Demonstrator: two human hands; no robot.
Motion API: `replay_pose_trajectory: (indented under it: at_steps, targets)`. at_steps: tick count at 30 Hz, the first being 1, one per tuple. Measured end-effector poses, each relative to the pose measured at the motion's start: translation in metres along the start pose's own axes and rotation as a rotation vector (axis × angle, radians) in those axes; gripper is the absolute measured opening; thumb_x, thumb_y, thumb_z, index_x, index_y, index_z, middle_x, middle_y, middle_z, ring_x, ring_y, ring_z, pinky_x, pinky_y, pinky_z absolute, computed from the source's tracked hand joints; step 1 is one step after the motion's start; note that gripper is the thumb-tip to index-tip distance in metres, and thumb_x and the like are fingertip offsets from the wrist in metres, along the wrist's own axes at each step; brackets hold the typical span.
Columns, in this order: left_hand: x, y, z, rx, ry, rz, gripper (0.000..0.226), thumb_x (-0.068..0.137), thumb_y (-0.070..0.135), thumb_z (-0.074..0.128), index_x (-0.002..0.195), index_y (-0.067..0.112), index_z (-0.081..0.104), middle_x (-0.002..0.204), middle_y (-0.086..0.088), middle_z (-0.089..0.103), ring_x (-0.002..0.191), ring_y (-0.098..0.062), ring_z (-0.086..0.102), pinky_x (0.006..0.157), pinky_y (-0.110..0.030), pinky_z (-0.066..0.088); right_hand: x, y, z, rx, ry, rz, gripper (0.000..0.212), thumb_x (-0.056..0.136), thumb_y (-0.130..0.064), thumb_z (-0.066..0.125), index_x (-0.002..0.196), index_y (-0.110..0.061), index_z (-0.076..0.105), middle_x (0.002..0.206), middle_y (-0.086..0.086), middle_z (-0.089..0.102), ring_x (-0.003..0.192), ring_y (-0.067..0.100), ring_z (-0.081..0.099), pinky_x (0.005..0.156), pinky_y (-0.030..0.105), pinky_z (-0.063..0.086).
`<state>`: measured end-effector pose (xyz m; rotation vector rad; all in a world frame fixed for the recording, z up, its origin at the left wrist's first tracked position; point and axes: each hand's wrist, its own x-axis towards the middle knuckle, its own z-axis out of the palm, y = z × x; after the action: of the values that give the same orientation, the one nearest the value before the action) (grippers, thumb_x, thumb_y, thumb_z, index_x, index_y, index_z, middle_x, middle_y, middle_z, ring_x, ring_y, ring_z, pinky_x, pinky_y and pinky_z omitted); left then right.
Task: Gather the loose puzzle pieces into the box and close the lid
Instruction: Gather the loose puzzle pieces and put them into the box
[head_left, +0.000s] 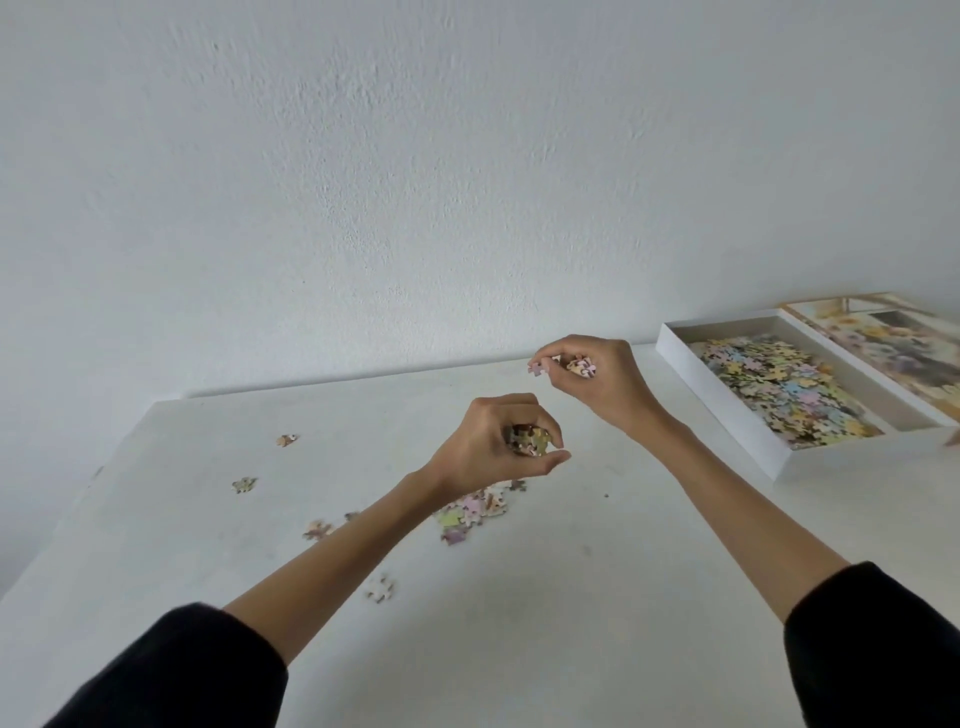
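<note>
Box (723, 406) open, heaped puzzle pieces (779, 384) inside; lid (883, 338) beside.

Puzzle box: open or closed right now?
Open. The box shows its inside, with puzzle pieces heaped in it; the lid lies picture side up beside it.

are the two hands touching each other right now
Apart. The head view shows bare table between the left hand, gripping puzzle pieces, and the right hand.
</note>
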<state>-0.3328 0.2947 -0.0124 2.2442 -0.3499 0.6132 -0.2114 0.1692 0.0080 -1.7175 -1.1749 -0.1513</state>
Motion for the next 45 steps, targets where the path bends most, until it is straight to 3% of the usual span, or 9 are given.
replay_pose_trajectory:
  at_steps: [15,20,24,29,33,34,37,41,45]
  targets:
    - [0.094,0.058,0.133,0.012,0.025,0.038,0.01,0.071,0.015,0.079,0.074,0.013,0.07,0.067,0.004,0.056,0.055,-0.007,0.049,0.057,-0.011,0.037,-0.017,0.072,-0.16,-0.062,-0.017,-0.025,0.012,0.085,-0.004,0.06,0.085,-0.007,0.072,0.081,-0.005,0.069,0.079,-0.003,0.063,0.073,0.008,0.045]
    - [0.126,0.066,0.177,-0.002,0.001,0.054,0.009,0.071,0.012,0.078,0.077,0.01,0.071,0.071,0.018,0.056,0.061,0.002,0.053,0.059,-0.007,0.037,-0.023,0.101,-0.206,-0.097,-0.024,-0.018,0.012,0.085,-0.005,0.06,0.085,-0.007,0.072,0.081,-0.006,0.068,0.077,-0.011,0.06,0.07,0.003,0.041]
    - [0.153,0.063,0.206,-0.014,-0.041,0.059,0.01,0.072,0.014,0.078,0.078,0.01,0.071,0.073,0.008,0.061,0.065,0.001,0.054,0.059,-0.011,0.04,-0.023,0.128,-0.233,-0.126,-0.028,0.017,0.012,0.086,-0.006,0.059,0.086,-0.006,0.072,0.083,0.0,0.07,0.078,-0.011,0.059,0.071,0.003,0.041]
    - [0.185,0.052,0.232,0.029,-0.075,0.045,0.01,0.075,0.014,0.076,0.08,0.008,0.071,0.073,0.012,0.059,0.067,0.007,0.051,0.065,-0.004,0.035,-0.026,0.168,-0.248,-0.155,-0.072,0.109,0.012,0.087,-0.012,0.06,0.089,-0.011,0.072,0.085,-0.005,0.07,0.079,-0.011,0.059,0.074,0.004,0.042]
    - [0.199,0.034,0.247,0.061,-0.142,-0.01,0.013,0.077,0.02,0.074,0.084,0.009,0.07,0.079,0.002,0.067,0.071,-0.004,0.057,0.069,-0.019,0.047,-0.029,0.192,-0.251,-0.218,-0.1,0.164,0.012,0.088,-0.014,0.06,0.09,-0.011,0.072,0.088,-0.003,0.07,0.075,-0.009,0.058,0.075,-0.002,0.037]
    - [0.201,0.03,0.248,0.078,-0.17,-0.024,0.016,0.078,0.023,0.074,0.086,0.009,0.07,0.081,0.0,0.067,0.072,-0.007,0.057,0.069,-0.021,0.047,-0.03,0.198,-0.25,-0.242,-0.107,0.173,0.013,0.088,-0.015,0.06,0.091,-0.011,0.072,0.09,-0.004,0.07,0.077,-0.006,0.058,0.078,0.002,0.039]
    - [0.205,0.02,0.252,0.173,-0.28,-0.067,0.026,0.078,0.033,0.072,0.092,0.012,0.07,0.09,0.002,0.061,0.078,-0.003,0.05,0.068,-0.016,0.039,-0.036,0.215,-0.248,-0.307,-0.126,0.243,0.015,0.088,-0.028,0.059,0.095,-0.022,0.07,0.097,-0.01,0.069,0.09,0.005,0.061,0.083,0.029,0.05]
    - [0.204,0.014,0.254,0.316,-0.265,-0.041,0.026,0.082,0.04,0.065,0.091,0.017,0.072,0.1,-0.002,0.064,0.09,-0.013,0.054,0.08,-0.029,0.043,-0.043,0.222,-0.25,-0.318,-0.148,0.29,0.019,0.087,-0.039,0.056,0.097,-0.028,0.067,0.095,-0.009,0.063,0.09,0.008,0.057,0.079,0.031,0.048]
    - [0.207,0.016,0.254,0.265,-0.315,-0.031,0.022,0.085,0.031,0.064,0.093,0.012,0.072,0.095,-0.005,0.065,0.083,-0.012,0.055,0.074,-0.026,0.044,-0.045,0.233,-0.245,-0.34,-0.181,0.321,0.028,0.09,-0.041,0.052,0.102,-0.021,0.067,0.098,0.001,0.06,0.098,0.017,0.053,0.084,0.036,0.044]
